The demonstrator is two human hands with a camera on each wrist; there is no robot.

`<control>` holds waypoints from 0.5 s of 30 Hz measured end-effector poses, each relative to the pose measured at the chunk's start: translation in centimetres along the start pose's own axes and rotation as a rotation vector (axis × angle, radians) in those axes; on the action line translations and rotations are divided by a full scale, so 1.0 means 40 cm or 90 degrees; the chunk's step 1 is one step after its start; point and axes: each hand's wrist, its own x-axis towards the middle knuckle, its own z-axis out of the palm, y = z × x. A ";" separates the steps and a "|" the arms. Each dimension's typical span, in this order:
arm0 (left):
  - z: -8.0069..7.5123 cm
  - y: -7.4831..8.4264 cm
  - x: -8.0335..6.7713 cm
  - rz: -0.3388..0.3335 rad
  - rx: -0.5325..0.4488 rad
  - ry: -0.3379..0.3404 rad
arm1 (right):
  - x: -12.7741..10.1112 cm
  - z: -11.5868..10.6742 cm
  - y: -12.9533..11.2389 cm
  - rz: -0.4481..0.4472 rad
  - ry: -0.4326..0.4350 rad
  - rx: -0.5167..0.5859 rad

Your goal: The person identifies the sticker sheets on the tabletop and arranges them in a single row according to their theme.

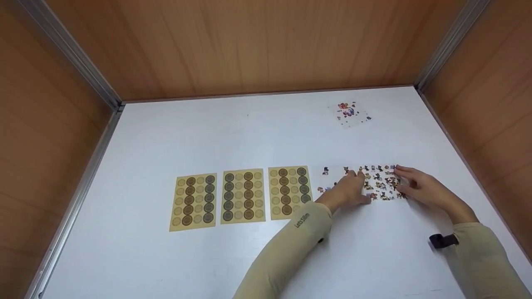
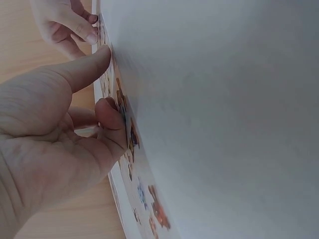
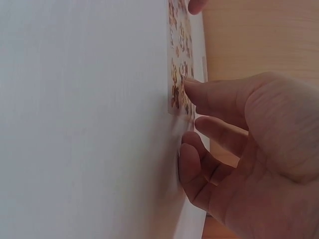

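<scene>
Here, both hands press a sticker sheet [image 1: 374, 182] lying flat, lengthwise left-right.

Three round-sticker sheets [image 1: 242, 196] lie side by side on the surface [image 1: 208, 133]; the cartoon sticker sheet [image 1: 376, 182] lies right of them, a smaller sticker sheet [image 1: 349, 112] behind it.

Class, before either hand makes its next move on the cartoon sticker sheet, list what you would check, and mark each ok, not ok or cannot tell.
1. Left hand rests on the cartoon sticker sheet: ok.
2. Right hand touches the sheet's right edge: ok.
3. Sheet lies flat on the table: ok.
4. A sticker is already lifted: cannot tell.
5. Three tan round-sticker sheets lie apart from the hands: ok.
6. Small sticker sheet lies undisturbed at the back: ok.
</scene>
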 end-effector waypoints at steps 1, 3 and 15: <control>0.002 0.001 0.000 0.002 0.004 0.001 | -0.002 -0.001 0.000 0.000 0.001 0.002; 0.005 0.001 0.000 0.006 0.006 0.003 | -0.004 -0.003 -0.001 -0.004 0.003 0.007; -0.018 -0.010 0.008 0.036 -0.030 -0.006 | 0.019 -0.035 -0.025 -0.036 0.015 0.011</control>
